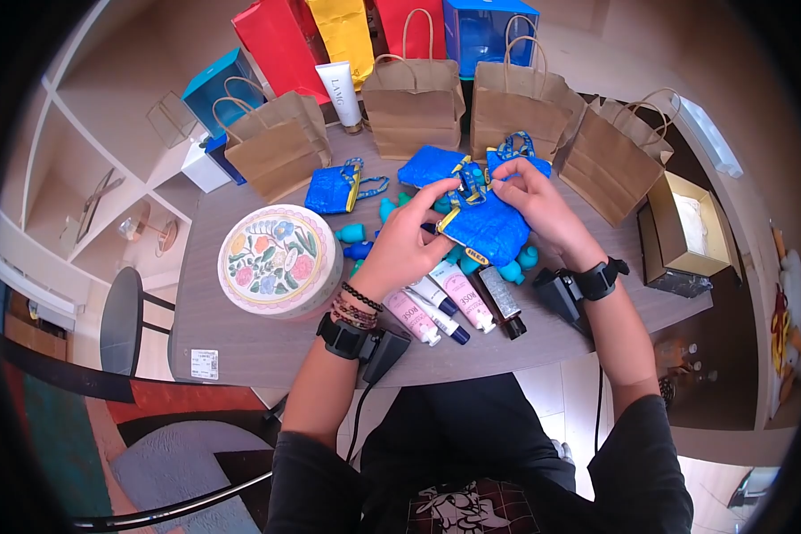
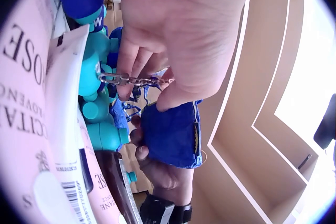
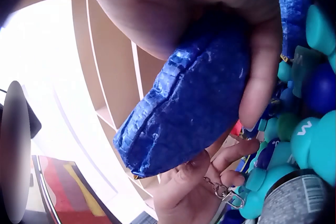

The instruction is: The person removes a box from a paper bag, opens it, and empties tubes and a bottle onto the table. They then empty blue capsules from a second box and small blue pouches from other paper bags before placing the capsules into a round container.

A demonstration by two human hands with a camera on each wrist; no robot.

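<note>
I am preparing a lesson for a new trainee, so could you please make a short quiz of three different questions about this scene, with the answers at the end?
1. Multiple choice: what does the right hand hold?
A) a glass cup
B) a small blue bag with yellow trim
C) a pair of scissors

2. True or false: in the head view, the round floral box stands to the left of the pink tubes.

3. Count: how many brown paper bags with handles stand in the head view?

Key: 1. B; 2. True; 3. Four.
</note>
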